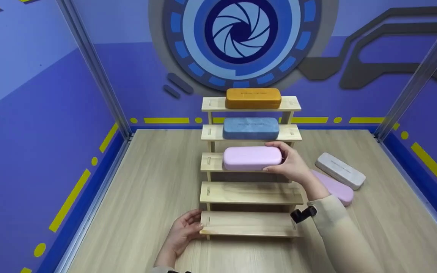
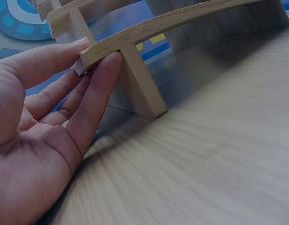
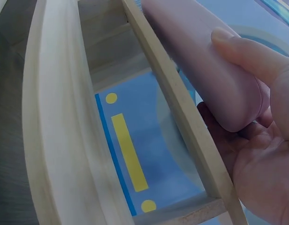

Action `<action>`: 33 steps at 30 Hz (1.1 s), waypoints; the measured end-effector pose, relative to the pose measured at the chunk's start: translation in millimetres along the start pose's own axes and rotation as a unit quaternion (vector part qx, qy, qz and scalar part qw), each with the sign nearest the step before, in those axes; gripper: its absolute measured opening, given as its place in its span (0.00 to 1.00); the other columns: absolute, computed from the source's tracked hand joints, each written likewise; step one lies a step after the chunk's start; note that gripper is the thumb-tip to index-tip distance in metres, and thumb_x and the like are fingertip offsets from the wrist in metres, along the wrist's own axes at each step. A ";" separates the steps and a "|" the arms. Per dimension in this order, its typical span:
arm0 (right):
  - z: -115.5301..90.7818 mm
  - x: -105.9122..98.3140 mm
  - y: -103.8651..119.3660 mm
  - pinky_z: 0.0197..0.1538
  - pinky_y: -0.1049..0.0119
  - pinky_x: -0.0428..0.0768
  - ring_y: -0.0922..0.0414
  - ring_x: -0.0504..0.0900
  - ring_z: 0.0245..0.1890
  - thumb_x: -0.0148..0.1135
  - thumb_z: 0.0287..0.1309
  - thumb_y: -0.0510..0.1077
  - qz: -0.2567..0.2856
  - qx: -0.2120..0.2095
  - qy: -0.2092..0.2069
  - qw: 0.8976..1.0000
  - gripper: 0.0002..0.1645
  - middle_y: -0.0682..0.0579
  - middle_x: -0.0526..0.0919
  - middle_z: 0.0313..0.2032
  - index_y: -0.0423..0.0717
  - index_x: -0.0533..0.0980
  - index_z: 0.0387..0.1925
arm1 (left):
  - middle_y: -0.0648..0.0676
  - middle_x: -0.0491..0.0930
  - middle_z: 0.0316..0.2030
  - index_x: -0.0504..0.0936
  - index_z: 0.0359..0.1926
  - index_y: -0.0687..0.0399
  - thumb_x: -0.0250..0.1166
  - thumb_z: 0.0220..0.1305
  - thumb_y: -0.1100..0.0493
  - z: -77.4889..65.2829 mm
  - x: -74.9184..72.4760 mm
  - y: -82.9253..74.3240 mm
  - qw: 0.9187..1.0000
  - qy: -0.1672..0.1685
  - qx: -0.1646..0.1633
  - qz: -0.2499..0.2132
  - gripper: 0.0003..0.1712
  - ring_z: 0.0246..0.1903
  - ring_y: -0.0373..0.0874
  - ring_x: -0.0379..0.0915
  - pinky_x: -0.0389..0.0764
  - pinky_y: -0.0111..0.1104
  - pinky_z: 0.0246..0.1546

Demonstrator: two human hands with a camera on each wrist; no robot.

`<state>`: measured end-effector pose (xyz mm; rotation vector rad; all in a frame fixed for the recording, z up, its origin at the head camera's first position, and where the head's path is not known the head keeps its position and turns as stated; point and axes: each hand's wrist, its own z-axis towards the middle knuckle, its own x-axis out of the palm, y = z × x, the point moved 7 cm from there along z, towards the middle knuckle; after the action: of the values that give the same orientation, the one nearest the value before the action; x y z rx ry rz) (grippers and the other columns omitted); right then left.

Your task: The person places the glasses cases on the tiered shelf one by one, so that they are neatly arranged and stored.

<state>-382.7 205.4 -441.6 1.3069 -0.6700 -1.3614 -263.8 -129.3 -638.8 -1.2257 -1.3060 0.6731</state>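
On the middle step of the wooden rack [image 1: 211, 162] sits the pink case [image 1: 252, 158], with my right hand [image 1: 292, 163] curled around its right end, thumb on top and fingers [image 3: 243, 47] wrapped underneath. My left hand [image 1: 183, 230] rests with straight fingers [image 2: 95, 89] against the left end of the bottom step, steadying the rack on the table [image 1: 146, 189]. I judge the case rigid, light and smooth-skinned, so gripping across its short end as now should hold it without slipping.

Head view is looking bright and evenly lit, soft shadows only. Both wrist views are coming out dimmer with a bluish cast, edges bending fisheye-style, tabletop [image 2: 205, 154] smearing into motion blur.
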 end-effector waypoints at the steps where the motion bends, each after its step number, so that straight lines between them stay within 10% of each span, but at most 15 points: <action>1: 0.7 0.4 -0.7 0.51 0.75 0.79 0.60 0.80 0.48 0.83 0.38 0.30 -0.002 0.000 0.001 1.000 0.48 0.36 0.80 0.59 0.35 0.72 0.65 | 0.51 0.79 0.53 0.61 0.72 0.74 0.65 0.66 0.70 -0.3 -0.1 0.1 1.000 0.001 0.001 -0.003 0.38 0.49 0.40 0.80 0.87 0.33 0.46; 33: 1.1 1.1 0.3 0.60 0.76 0.71 0.45 0.75 0.61 0.82 0.43 0.34 -0.091 -0.016 0.039 0.995 0.48 0.37 0.76 0.66 0.36 0.70 0.68 | 0.54 0.78 0.56 0.57 0.73 0.76 0.64 0.65 0.70 -0.9 1.6 -2.8 1.000 0.010 0.003 0.005 0.40 0.50 0.42 0.81 0.88 0.35 0.47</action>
<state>-383.4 204.0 -441.4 1.4160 -0.4824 -1.4526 -263.4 -129.0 -635.4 -1.2317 -1.2803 0.6709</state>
